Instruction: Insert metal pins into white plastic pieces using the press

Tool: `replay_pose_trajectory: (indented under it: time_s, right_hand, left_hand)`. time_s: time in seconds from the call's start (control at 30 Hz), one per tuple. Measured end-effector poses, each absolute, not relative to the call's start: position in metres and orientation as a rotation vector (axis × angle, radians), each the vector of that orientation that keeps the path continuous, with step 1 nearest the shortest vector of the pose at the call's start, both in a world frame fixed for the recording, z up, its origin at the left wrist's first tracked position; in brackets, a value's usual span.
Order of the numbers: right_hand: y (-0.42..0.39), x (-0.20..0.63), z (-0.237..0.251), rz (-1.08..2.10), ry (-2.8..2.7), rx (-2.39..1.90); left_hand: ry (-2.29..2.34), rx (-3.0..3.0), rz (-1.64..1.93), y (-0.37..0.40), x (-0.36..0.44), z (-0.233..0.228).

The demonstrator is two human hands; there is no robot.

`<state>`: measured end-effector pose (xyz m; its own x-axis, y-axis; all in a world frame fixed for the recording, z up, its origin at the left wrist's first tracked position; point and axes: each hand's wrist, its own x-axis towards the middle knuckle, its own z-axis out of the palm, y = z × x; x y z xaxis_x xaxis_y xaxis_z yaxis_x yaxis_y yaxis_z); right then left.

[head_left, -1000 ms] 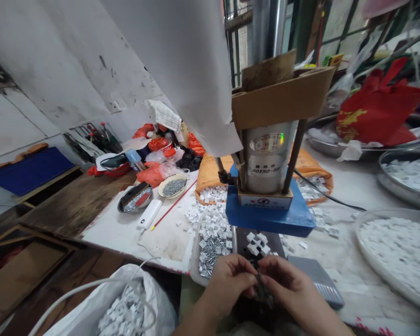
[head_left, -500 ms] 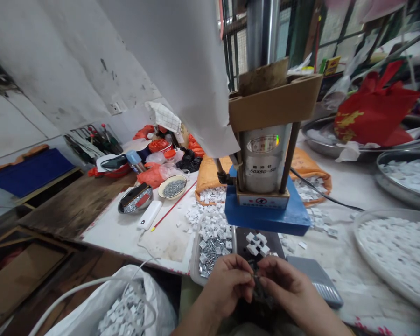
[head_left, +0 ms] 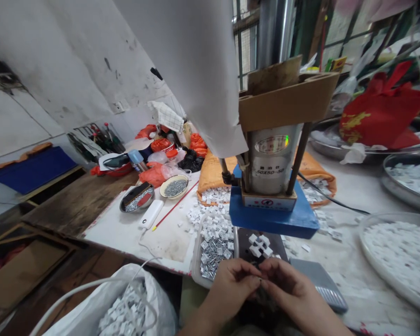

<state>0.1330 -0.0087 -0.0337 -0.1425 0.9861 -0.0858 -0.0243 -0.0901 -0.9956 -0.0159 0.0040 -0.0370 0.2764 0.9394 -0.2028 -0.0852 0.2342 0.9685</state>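
My left hand point(head_left: 233, 289) and my right hand point(head_left: 289, 289) meet at the table's front edge, fingertips pinched together. Whatever lies between the fingers is too small and hidden to name. Just beyond them, several white plastic pieces point(head_left: 260, 246) sit grouped on the dark base of a press point(head_left: 271, 163) with a blue block under its cylinder. Left of my hands stands a clear tub point(head_left: 197, 261), holding white square pieces point(head_left: 217, 228) and metal pins point(head_left: 210, 259).
A grey pedal-like box point(head_left: 318, 282) lies right of my hands. Trays of white pieces point(head_left: 399, 261) fill the right side. A white sack point(head_left: 161, 294) stands at lower left. Farther back are bowls of metal parts point(head_left: 175, 187), a white power bank point(head_left: 151, 214) and a red stick point(head_left: 175, 206).
My hands have drawn closer together, and their fingertips now meet. The view has shifted slightly, so the press appears farther right.
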Motion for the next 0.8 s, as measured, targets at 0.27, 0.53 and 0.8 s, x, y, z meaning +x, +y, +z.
replay_pose_trajectory:
  time_s: [0.27, 0.53, 0.8]
  right_hand:
    - [-0.008, 0.136, -0.048, 1.326, -1.162, -1.274]
    - [-0.007, 0.133, -0.043, 1.246, -1.214, -1.34]
    - [-0.009, 0.14, -0.05, 1.194, -1.269, -1.39]
  left_hand:
    - [1.223, 1.37, 0.888, 0.018, -0.044, -0.05]
    - [1.673, 1.967, 0.778, 0.061, -0.062, -0.057]
    - [1.75, 2.174, 0.489, 0.073, -0.054, -0.065]
